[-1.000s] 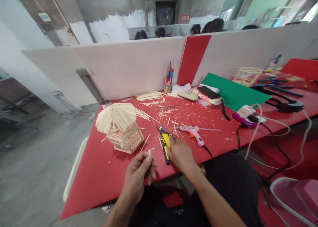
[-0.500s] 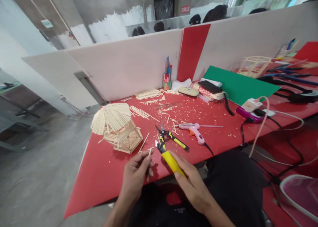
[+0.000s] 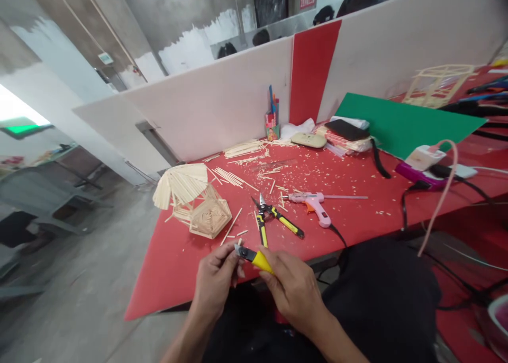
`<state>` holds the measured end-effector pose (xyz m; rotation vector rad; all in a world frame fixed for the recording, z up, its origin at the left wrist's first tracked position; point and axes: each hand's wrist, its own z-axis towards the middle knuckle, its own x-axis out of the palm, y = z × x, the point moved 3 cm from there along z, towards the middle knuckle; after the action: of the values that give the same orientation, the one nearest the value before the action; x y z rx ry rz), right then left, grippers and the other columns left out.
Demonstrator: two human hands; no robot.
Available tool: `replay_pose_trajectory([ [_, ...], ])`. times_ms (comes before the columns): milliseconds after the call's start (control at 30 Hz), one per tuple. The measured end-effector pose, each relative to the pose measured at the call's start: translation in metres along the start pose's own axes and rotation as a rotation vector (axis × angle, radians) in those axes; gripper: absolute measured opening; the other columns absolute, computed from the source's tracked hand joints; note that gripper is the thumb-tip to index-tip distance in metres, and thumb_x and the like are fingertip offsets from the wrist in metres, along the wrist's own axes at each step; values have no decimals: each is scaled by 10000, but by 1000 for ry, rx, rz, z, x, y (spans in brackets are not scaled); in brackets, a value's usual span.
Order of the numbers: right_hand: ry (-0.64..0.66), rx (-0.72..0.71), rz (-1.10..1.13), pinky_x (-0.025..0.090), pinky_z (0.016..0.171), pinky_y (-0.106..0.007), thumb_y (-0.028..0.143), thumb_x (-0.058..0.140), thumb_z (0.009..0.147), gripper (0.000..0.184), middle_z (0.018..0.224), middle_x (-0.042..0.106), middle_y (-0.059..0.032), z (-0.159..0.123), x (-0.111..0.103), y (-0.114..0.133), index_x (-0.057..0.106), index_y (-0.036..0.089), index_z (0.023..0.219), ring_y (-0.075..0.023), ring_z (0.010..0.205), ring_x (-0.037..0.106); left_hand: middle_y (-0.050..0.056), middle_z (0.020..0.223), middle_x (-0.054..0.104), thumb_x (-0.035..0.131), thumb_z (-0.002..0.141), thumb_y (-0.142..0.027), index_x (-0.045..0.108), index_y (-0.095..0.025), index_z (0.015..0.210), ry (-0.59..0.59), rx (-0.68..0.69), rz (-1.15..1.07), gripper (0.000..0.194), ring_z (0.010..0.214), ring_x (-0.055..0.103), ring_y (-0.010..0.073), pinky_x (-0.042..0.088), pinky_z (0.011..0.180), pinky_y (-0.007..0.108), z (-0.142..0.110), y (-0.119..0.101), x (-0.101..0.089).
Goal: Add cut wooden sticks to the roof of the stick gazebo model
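Note:
My left hand [image 3: 216, 273] pinches a short wooden stick [image 3: 239, 242] between thumb and fingers. A yellow-handled cutter [image 3: 262, 262] is gripped in my right hand [image 3: 293, 286], its metal tip against or right beside the stick; contact is hard to tell. Just beyond my hands lie pruning shears [image 3: 283, 223] with black-and-yellow handles, jaws spread. Left of them, a model made of wooden sticks [image 3: 210, 217] with a fanned roof [image 3: 180, 185] rests tilted on the red table. Loose sticks [image 3: 230, 226] lie between the model and the shears.
A pink glue gun [image 3: 313, 201] with its cord lies right of the shears. Sticks [image 3: 244, 148] and scraps cover the red tabletop [image 3: 159, 278]. Farther back are a pen holder [image 3: 272, 127], a case [image 3: 308, 140], a green board [image 3: 405, 122] and a purple power strip [image 3: 423, 177].
My right hand has brought the cutter left and down, so its tip now meets or nearly meets the stick in my left hand. The view has turned slightly left.

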<state>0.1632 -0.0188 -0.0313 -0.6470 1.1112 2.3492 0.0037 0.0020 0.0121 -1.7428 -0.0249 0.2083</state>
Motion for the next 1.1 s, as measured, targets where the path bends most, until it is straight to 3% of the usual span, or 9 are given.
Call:
replay_pose_trajectory([
  [533,-54,23,189,461,654,-282,247,482,927,427,830,617,-57,-9,-10,0,460,182,1349,-172,740,574,-17,551,581,724,687,-471,680,-145,802,38,15,-3,348,394,474,63,296,336,141,-15,-2,2],
  [1100,-94,-29,140,445,650,-271,247,490,925,416,827,623,-53,-10,-14,9,477,186,1337,-166,740,576,-20,473,543,680,735,-459,638,-137,704,72,36,46,327,360,391,50,246,352,151,-22,2,-3],
])
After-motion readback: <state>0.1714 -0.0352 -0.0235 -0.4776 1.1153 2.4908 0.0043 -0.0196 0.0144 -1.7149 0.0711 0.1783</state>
